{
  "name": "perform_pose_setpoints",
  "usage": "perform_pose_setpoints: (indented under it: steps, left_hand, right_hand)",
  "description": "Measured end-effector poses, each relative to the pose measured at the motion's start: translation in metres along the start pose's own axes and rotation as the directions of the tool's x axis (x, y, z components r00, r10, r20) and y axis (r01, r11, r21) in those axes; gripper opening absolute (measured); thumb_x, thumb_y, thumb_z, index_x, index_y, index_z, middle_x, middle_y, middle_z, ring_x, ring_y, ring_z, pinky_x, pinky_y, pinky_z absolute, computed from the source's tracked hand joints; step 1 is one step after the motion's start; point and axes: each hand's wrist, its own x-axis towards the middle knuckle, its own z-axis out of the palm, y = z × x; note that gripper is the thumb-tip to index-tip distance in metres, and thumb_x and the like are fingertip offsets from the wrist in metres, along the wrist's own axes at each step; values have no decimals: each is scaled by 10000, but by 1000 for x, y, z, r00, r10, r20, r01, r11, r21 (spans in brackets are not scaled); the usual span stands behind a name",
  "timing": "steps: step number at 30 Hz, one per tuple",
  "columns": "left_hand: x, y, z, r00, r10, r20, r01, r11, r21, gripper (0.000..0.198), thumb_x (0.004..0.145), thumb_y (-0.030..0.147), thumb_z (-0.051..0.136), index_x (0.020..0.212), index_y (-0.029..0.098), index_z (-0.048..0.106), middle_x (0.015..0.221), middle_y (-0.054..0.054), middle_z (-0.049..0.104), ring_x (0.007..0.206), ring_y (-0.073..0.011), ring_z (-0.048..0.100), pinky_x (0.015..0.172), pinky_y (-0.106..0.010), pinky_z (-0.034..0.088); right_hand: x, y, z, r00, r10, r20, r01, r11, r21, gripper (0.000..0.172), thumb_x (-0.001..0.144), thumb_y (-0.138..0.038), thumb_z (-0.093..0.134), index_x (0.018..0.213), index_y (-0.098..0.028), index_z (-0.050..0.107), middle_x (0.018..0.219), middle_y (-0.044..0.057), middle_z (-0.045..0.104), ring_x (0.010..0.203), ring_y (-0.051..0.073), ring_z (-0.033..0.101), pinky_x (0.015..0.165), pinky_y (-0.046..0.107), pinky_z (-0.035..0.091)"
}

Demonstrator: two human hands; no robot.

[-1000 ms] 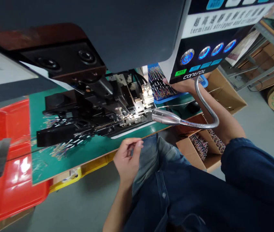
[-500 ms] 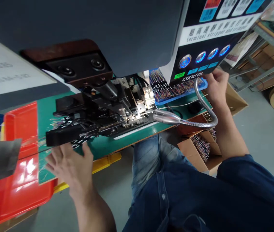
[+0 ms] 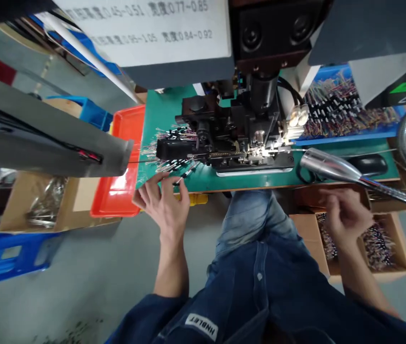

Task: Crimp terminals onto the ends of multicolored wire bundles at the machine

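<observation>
The left hand (image 3: 162, 208) is being held spread, fingertips just below the loose terminal wires (image 3: 176, 166) in front of the crimping machine (image 3: 233, 134). The right hand (image 3: 346, 215) is being drawn together above a wire-filled carton (image 3: 378, 246) right of the machine; any pinched wire cannot be told. A placard (image 3: 145, 38) reading "0.77~0.85" is being displayed above the machine; open room is being left along the front edge of the green mat (image 3: 174, 110).

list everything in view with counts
terminal crimping machine: 1, black and silver, on the green mat
green mat: 1, green, under the machine
loose wires: many, multicoloured, on the mat's front edge
blue tray: 1, blue, right of the machine, full of wires
red tray: 1, orange-red, left of the mat
gooseneck lamp: 1, silver, over the mat's right side
computer mouse: 1, black, on the mat
right cardboard box: 1, brown, lower right, holding wires
blue crate: 1, blue, lower left
left hand: 1, near the loose wires
right hand: 1, above the right cardboard box
</observation>
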Motion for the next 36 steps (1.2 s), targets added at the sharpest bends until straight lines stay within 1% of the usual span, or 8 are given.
perform_pose_setpoints:
  steps: [7, 11, 15, 19, 25, 32, 34, 36]
  left_hand:
    - [-21, 0, -12, 988, -156, -7, 156, 985, -69, 119, 992, 323, 732, 978, 206, 716, 824, -35, 672, 770, -232, 617, 873, -404, 485]
    - [-56, 27, -15, 986, -133, 103, 155, 953, -261, 102, 979, 278, 777, 986, 209, 701, 767, 22, 632, 626, -156, 583, 677, -296, 475]
    - [-97, 58, -8, 993, 117, 33, -104, 958, -267, 139, 953, 181, 773, 1028, 217, 661, 898, -36, 712, 791, -200, 685, 761, -325, 531]
    - [-115, 75, -7, 977, 208, 44, -175, 906, -386, 245, 932, 191, 807, 1105, 227, 637, 957, -53, 717, 843, -220, 689, 776, -345, 546]
    - [-92, 82, -5, 966, 52, 254, 196, 494, -847, 220, 1098, 381, 627, 1183, 220, 748, 1080, -101, 738, 1015, -246, 712, 889, -386, 579]
    - [-51, 121, 19, 707, 121, 697, 703, -15, -711, 283, 983, 499, 846, 946, 219, 829, 1016, -76, 829, 878, -191, 782, 850, -321, 637]
    - [-48, 128, 18, 689, 111, 716, 723, -30, -690, 253, 944, 455, 898, 919, 215, 822, 945, -55, 820, 791, -163, 766, 774, -287, 638]
    - [-46, 132, 16, 698, 72, 712, 715, -30, -698, 249, 921, 432, 924, 894, 212, 812, 901, -39, 811, 719, -140, 739, 706, -263, 625]
  right_hand:
    - [-28, -84, 46, 875, -385, 293, 229, 863, 450, 226, 1014, -162, 681, 1166, -255, 820, 856, 54, 804, 756, 244, 720, 738, 438, 477]
    - [-42, -113, 76, 784, -328, 527, -71, 796, 601, 174, 1093, -279, 676, 1150, -246, 837, 889, 47, 830, 794, 221, 736, 785, 402, 548]
    - [-51, -141, 98, 646, -240, 724, -400, 701, 590, 252, 1055, -432, 779, 1156, -213, 852, 1028, 68, 859, 833, 200, 763, 727, 329, 552]
    - [-46, -151, 97, 673, -157, 723, -470, 664, 582, 226, 1071, -401, 747, 1046, -203, 851, 1094, 73, 871, 848, 191, 754, 760, 322, 539]
    - [-21, -136, 65, 533, -203, 821, -672, 488, 557, 300, 1154, -387, 579, 1056, -187, 779, 851, 14, 724, 779, 159, 674, 785, 297, 518]
    - [-28, -134, 65, 340, -424, 839, -937, -81, 339, 368, 1032, -442, 591, 789, -179, 674, 553, -9, 586, 508, 172, 548, 595, 315, 456]
    - [-27, -127, 63, 325, -405, 855, -935, -4, 354, 488, 1079, -539, 512, 810, -178, 700, 567, 20, 637, 535, 196, 600, 607, 327, 486]
    - [-20, -117, 57, 398, -289, 871, -841, 264, 472, 562, 1118, -616, 490, 918, -165, 760, 738, 72, 762, 678, 210, 688, 679, 327, 517]
